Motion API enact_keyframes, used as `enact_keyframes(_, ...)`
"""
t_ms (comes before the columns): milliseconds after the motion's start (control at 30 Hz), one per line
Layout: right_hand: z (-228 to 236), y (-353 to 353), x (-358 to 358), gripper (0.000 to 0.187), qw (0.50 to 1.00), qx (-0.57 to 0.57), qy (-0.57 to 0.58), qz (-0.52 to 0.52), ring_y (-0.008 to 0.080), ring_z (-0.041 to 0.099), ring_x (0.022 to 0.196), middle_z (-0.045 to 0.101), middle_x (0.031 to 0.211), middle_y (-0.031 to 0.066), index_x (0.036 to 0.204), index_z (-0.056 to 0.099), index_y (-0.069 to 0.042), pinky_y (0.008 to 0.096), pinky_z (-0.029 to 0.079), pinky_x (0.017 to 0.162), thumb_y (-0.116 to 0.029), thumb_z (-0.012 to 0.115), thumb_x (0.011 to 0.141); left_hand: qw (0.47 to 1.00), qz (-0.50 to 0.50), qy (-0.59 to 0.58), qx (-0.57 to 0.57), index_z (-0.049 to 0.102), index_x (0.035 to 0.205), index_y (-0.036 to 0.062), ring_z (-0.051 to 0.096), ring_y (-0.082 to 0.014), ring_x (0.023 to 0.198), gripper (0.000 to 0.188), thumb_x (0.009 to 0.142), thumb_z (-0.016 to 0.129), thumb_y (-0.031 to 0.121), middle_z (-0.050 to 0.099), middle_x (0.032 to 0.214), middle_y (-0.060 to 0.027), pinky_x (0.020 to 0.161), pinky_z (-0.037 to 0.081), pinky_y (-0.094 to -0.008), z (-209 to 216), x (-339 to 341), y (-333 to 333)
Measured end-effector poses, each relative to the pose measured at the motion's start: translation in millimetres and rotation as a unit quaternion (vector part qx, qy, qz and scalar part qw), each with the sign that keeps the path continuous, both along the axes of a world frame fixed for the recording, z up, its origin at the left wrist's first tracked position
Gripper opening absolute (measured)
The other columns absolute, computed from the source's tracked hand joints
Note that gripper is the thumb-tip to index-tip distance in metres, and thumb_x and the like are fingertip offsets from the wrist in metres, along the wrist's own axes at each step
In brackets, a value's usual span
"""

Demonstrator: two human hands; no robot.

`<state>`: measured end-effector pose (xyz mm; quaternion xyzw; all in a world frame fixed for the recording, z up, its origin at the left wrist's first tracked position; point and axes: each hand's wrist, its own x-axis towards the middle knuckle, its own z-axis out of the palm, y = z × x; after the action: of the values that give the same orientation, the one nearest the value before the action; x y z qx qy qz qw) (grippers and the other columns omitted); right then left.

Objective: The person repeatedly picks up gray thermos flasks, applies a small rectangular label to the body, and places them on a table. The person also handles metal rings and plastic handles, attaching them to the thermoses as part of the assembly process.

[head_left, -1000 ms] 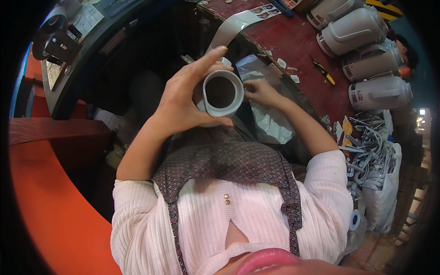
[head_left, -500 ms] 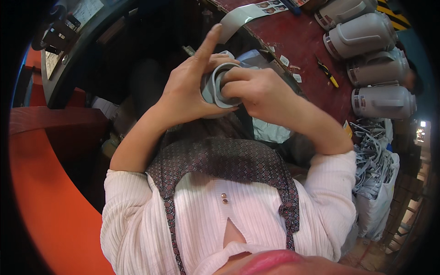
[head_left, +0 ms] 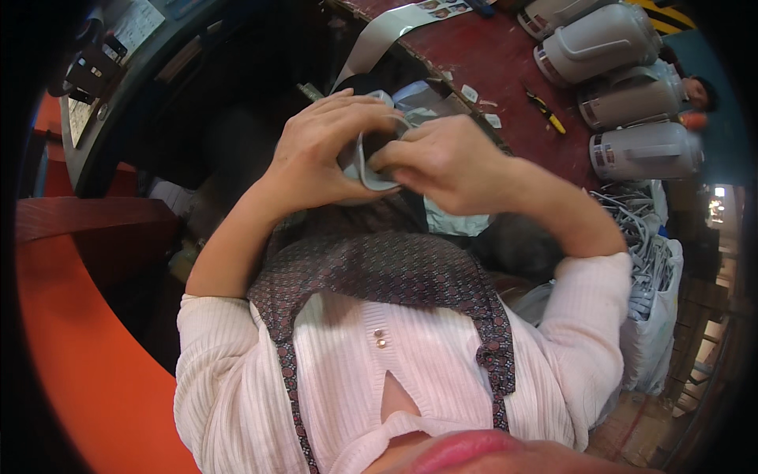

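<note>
Red tabletop (head_left: 505,67) bears jugs (head_left: 602,43) and pliers (head_left: 556,122); fingers (head_left: 404,152) partly hide a cylinder (head_left: 354,164).

A worn red tabletop (head_left: 493,59) spans the upper right, beside a teal surface (head_left: 728,118) and black-and-yellow striping (head_left: 665,17). At left, a bright orange panel (head_left: 87,340) curves below a dark red wooden beam (head_left: 91,217). Brownish floor (head_left: 636,430) shows at lower right, under a small bright light (head_left: 717,197).
</note>
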<state>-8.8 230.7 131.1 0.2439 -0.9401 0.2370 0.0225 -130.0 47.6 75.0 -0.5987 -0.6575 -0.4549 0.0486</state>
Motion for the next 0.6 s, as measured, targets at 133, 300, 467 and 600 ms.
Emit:
enact_keyframes(133, -16, -28, 5, 0.027, 0.955, -0.261, 0.106, -0.087, 0.0289, 0.068, 0.080, 0.071, 0.100, 0.0112, 0.111, 0.063, -0.007, 0.0447, 0.047, 0.086, -0.017, 0.067, 0.086, 0.998, -0.058, 0.020, 0.032, 0.066, 0.081, 0.0055, 0.068, -0.0318, 0.101, 0.037, 0.057, 0.088, 0.023, 0.070, 0.109, -0.0141, 0.087, 0.054, -0.0406, 14, -23, -14)
enact_keyframes(300, -23, -10, 8, 0.069, 0.957, -0.021, 0.283, -0.059, 0.0325, 0.046, 0.135, 0.050, 0.146, 0.0170, 0.142, 0.049, -0.015, 0.0532, 0.030, 0.113, -0.045, 0.072, 0.084, 0.967, 0.099, -0.174, 0.161, 0.067, 0.096, 0.0025, 0.068, -0.0267, 0.099, 0.037, 0.081, 0.075, 0.035, 0.067, 0.114, -0.0173, 0.083, 0.056, -0.0363, 57, -79, -85)
enact_keyframes(467, -80, 3, -34, 0.058, 0.969, 0.015, 0.244, -0.039, 0.0233, 0.069, 0.101, 0.065, 0.126, 0.0136, 0.137, 0.058, -0.016, 0.0351, 0.056, 0.084, -0.018, 0.072, 0.081, 0.725, 0.227, -0.594, 0.263, 0.058, 0.130, 0.0029, 0.063, -0.0250, 0.109, 0.051, 0.099, 0.056, 0.043, 0.064, 0.123, -0.0149, 0.092, 0.055, -0.0397, 0, -140, -123)
enact_keyframes(600, -123, 8, -76, 0.049, 0.976, -0.165, 0.025, -0.143, 0.0211, 0.073, 0.095, 0.071, 0.117, 0.0128, 0.139, 0.056, -0.010, 0.0319, 0.057, 0.080, -0.019, 0.065, 0.091, 0.767, 0.271, -0.562, 0.146, 0.057, 0.128, 0.0045, 0.066, -0.0174, 0.098, 0.058, 0.098, 0.056, 0.054, 0.068, 0.114, -0.0087, 0.085, 0.052, -0.0297, -62, -152, -158)
